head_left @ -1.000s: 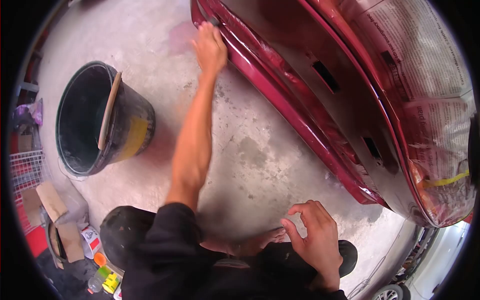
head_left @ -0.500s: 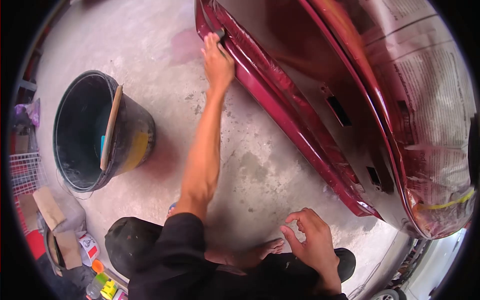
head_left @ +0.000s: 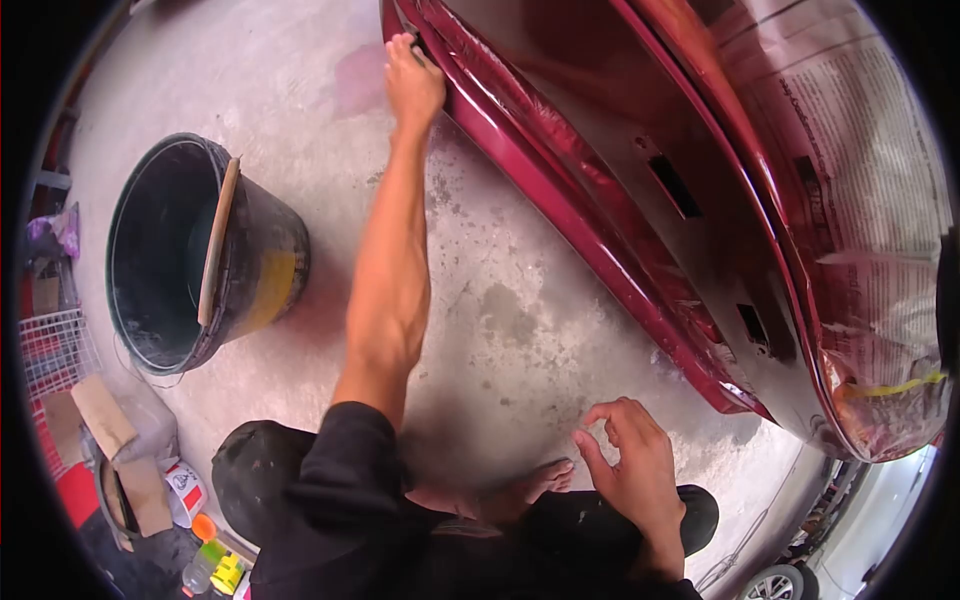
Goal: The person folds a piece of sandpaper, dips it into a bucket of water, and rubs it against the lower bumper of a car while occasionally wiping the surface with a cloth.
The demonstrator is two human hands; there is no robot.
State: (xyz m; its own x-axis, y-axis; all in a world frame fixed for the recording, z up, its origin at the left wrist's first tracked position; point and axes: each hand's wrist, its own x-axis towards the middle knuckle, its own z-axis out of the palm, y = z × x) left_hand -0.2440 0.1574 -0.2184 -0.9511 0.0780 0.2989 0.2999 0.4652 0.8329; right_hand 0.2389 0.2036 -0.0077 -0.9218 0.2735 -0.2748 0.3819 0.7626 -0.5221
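Note:
My left hand reaches far forward to the upper end of a glossy dark red car body panel. Its fingers are closed around a small dark pad, mostly hidden by the hand, and rest against the panel's outer ledge. My right hand hovers over my right knee, thumb and fingers loosely curved and apart, with nothing in it. The panel slants from top centre down to the lower right.
A black bucket with a wooden-grip handle stands on the concrete floor to the left. Newspaper masking covers bodywork on the right. Cardboard, bottles and a wire rack crowd the lower left. A white car is lower right.
My left hand has slid up and slightly left along the panel's ledge, still closed. My right hand has shifted slightly, staying above the knee. The view has moved a little.

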